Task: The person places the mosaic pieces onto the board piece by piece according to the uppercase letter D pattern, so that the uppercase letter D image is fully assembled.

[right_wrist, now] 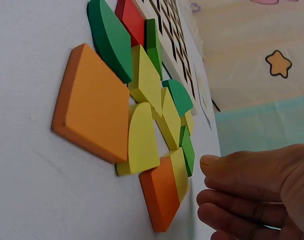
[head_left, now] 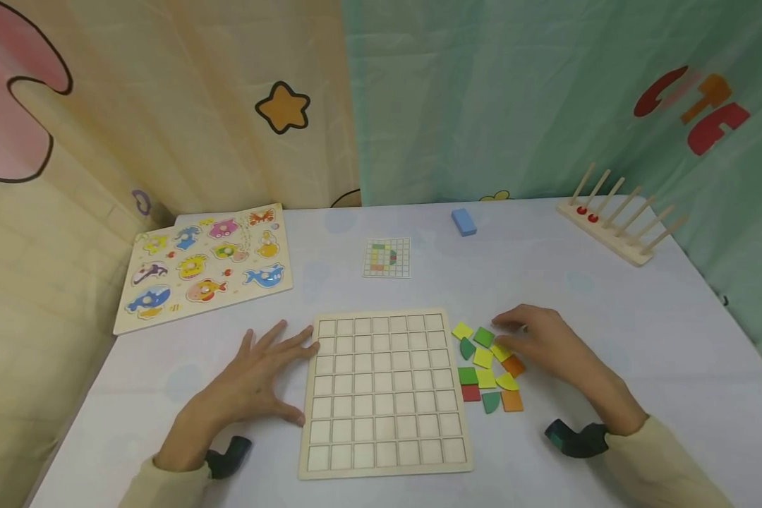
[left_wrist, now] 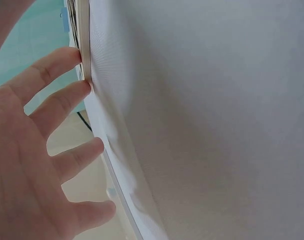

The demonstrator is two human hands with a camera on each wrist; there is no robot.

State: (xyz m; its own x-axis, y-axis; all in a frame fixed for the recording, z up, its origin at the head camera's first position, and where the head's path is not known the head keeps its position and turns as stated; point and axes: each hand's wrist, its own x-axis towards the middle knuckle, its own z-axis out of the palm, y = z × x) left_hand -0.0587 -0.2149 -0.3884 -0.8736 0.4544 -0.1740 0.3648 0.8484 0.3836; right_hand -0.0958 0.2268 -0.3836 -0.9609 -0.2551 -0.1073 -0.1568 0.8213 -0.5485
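A square wooden grid board (head_left: 387, 391) with bare cells lies before me. Against its left edge, the spread fingers of my left hand (head_left: 254, 381) touch the rim; the left wrist view shows fingertips (left_wrist: 81, 86) at the board's side. Right of the board lies a loose cluster of flat colored pieces: yellow squares (head_left: 485, 379), green pieces (head_left: 484, 336), a red square (head_left: 470, 393), orange squares (head_left: 512, 401) and rounded wedges (head_left: 492, 402). My right hand (head_left: 546, 342) hovers at the cluster's right side, thumb and fingers apart, with nothing visible between them.
A small pattern card (head_left: 387, 257) lies beyond the board, with a blue block (head_left: 464, 222) farther back. At the left is a sea-animal puzzle (head_left: 203, 264). A wooden peg stand (head_left: 609, 229) with red beads stands at the back right, near the curtain (head_left: 482, 106).
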